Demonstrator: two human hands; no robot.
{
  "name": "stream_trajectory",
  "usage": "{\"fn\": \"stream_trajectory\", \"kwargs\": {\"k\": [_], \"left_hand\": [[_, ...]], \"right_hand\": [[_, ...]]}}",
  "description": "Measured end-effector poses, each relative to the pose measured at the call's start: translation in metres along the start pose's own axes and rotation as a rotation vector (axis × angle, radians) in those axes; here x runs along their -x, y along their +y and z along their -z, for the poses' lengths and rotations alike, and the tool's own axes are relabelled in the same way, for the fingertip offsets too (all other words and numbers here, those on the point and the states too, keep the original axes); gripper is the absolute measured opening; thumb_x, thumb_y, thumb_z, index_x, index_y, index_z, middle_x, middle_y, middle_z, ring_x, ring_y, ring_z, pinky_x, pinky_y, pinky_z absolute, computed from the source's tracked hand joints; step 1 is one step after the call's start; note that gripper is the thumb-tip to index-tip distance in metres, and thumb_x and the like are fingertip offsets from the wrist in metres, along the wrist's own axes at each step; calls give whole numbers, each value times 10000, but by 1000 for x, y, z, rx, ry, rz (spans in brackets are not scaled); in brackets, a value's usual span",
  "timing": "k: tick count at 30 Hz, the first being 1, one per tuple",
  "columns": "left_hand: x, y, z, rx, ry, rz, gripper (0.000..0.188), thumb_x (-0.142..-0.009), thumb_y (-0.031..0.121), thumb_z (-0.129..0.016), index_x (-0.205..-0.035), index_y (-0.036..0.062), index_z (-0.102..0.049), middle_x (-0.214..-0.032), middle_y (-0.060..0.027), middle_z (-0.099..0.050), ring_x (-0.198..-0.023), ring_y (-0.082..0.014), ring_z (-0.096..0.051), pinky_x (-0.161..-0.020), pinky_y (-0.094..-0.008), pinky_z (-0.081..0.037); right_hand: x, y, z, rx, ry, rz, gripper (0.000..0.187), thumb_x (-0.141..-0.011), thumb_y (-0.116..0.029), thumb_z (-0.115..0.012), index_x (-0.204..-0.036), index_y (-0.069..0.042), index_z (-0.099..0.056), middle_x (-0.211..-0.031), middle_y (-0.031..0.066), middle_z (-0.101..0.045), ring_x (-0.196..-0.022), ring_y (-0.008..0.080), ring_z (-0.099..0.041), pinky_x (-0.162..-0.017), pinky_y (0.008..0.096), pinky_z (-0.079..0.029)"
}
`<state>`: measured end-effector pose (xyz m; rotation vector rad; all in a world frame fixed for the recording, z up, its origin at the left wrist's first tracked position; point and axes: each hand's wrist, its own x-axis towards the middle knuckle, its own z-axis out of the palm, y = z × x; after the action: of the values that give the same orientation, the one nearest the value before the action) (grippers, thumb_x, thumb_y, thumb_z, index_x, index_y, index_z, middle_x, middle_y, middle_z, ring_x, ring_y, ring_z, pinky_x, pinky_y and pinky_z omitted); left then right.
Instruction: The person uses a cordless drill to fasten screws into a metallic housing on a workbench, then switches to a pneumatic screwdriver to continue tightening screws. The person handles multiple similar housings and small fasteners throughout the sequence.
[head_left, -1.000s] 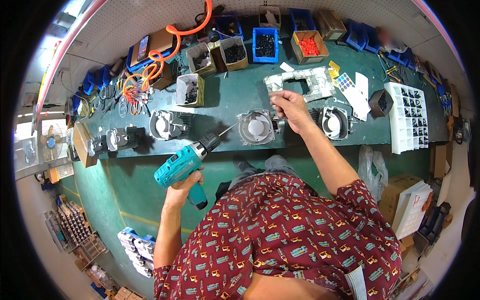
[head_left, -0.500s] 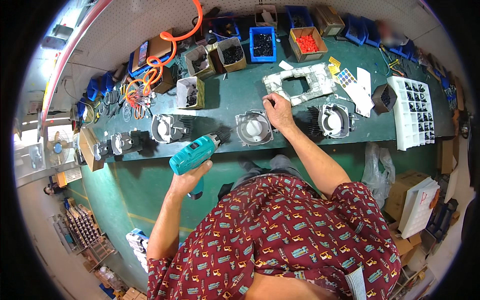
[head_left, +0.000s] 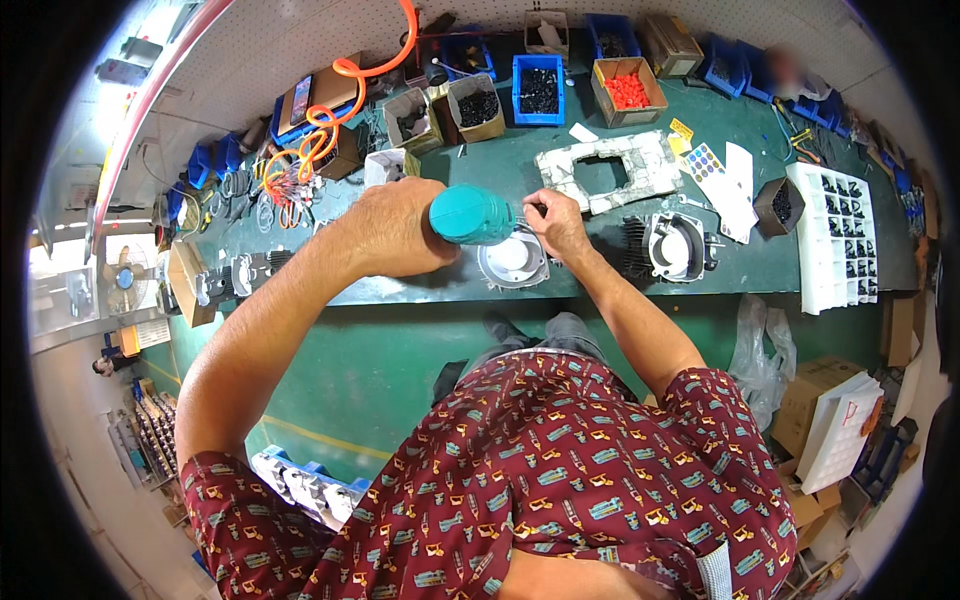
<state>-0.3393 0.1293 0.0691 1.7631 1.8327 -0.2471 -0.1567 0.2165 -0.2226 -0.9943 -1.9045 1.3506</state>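
My left hand (head_left: 400, 228) is wrapped round the grip of a teal cordless drill (head_left: 470, 214), raised over the upper left of a grey cast-metal housing (head_left: 510, 262). The drill shows its rear end, so its tip is hidden. At the housing's upper right edge my right hand (head_left: 558, 222) has thumb and forefinger pinched together; whatever they hold is too small to tell. A second, finned metal housing (head_left: 677, 247) stands to the right on the green bench. Beyond my right hand lies a pale frame (head_left: 650, 165) wrapped in patterned tape, with a cut-out in its middle.
Small-part boxes line the back, among them a blue bin (head_left: 538, 90) of black parts and a carton (head_left: 628, 92) of red pieces. A white compartment tray (head_left: 812, 240) stands right. An orange coiled hose (head_left: 345, 68) hangs at left. Finned housings (head_left: 250, 270) sit beyond my left arm.
My left hand has lifted the drill up and right from the bench's front edge to above the middle housing. My right hand stays pinched beside that housing. The view has shifted slightly.
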Motion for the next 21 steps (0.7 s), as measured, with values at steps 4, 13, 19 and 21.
{"fn": "stream_trajectory", "kwargs": {"k": [4,13,19,21], "left_hand": [[2,5,-2,11,-7,48,367,-783,282,-826,-1089,110,-721,-1019,-160,-751,-961,-387,-707,-866,-466,-577],[27,6,-3,317,51,103,410,-822,271,-817,-1177,91,-718,-1032,-129,-755,-956,-270,-695,-907,-389,-552],[72,-8,-31,722,134,153,434,-906,142,-778,-1320,59,-678,-1163,-58,-747,-1031,-121,-656,-929,-309,-534],[89,-15,-53,816,212,84,432,-915,124,-775,-1330,56,-672,-1194,-64,-737,-1054,-125,-653,-949,-307,-531]], "right_hand": [[-2,1,-3,-2,-12,-5,215,-854,-165,-670,-995,-19,-741,-948,202,-740,-895,366,-714,-822,408,-560],[-1,3,0,-145,77,-114,206,-908,-141,-690,-1034,12,-747,-848,81,-724,-765,168,-660,-710,304,-527],[0,2,20,-326,252,-275,251,-902,-125,-708,-1107,17,-737,-896,63,-732,-715,121,-610,-667,292,-510],[5,-27,39,-490,187,-387,205,-937,-78,-683,-1117,8,-727,-893,39,-721,-681,71,-571,-591,238,-467]]}}
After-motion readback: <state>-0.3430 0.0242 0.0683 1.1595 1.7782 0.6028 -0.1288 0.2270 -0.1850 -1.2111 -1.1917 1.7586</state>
